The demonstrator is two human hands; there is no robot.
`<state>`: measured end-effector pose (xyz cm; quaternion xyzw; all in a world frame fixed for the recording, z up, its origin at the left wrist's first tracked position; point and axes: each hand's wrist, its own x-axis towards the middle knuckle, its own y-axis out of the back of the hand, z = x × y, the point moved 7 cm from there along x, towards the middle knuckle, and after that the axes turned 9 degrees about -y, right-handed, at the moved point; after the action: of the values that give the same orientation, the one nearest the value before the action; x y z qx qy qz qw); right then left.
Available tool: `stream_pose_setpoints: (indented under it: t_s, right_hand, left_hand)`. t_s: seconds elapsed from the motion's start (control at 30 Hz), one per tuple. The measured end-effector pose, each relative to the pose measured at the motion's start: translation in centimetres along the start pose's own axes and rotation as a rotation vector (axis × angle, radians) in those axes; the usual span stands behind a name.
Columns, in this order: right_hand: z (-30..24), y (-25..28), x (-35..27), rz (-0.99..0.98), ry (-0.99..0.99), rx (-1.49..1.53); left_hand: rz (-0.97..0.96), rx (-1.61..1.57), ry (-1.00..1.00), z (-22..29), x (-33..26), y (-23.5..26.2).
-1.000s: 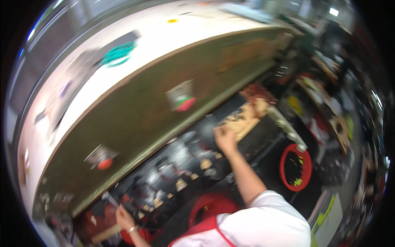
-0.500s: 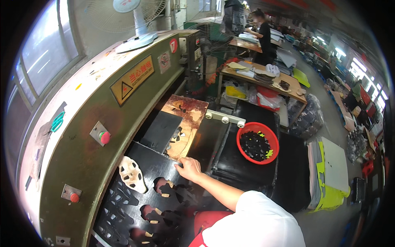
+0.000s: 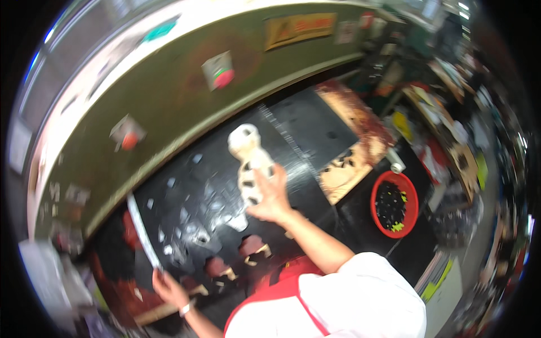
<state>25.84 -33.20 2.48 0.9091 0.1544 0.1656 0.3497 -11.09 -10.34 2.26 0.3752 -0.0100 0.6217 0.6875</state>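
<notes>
On a black cutting board [image 3: 197,174] lies an off-white, elongated flat piece with dark holes [image 3: 245,147], blurred by motion. My right hand [image 3: 272,194] is over its near part, fingers stretched out and thumb apart; whether it presses on the piece is unclear. At the near left, my left hand [image 3: 171,290] has its fingers closed at the lower end of the board's pale edge strip [image 3: 142,231]. Several small grey-white cut pieces [image 3: 197,234] lie scattered between the hands. Dark reddish cutouts with pale bits [image 3: 253,248] line the board's near side.
A green machine beam [image 3: 169,107] with red buttons [image 3: 224,78] runs behind the board. To the right are a worn tan board [image 3: 338,183] and a red basin [image 3: 416,205] of black and yellow-green scraps. Teal-handled scissors [image 3: 160,32] lie on the beam's top.
My view has swung left. My right hand has moved from the board's far right corner to the off-white piece. My left hand has come into view at the near left.
</notes>
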Motion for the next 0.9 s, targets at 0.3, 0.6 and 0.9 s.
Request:
stream_pose_setpoints:
  t_s: [0.3,0.6,0.9]
  right_hand:
    - [3.4,7.0,0.5,-0.368,-0.365,1.106]
    - [5.0,8.4,0.8,-0.451,-0.546,1.471]
    - [10.5,13.7,0.8,-0.125,-0.383,1.202]
  left_hand:
    - [-0.889,-0.295,-0.951,26.0,-6.6,-17.5]
    - [-0.547,-0.402,-1.291,31.3,-6.7,-20.6]
    - [-1.055,-0.478,-1.045,28.1,-9.2,-22.9]
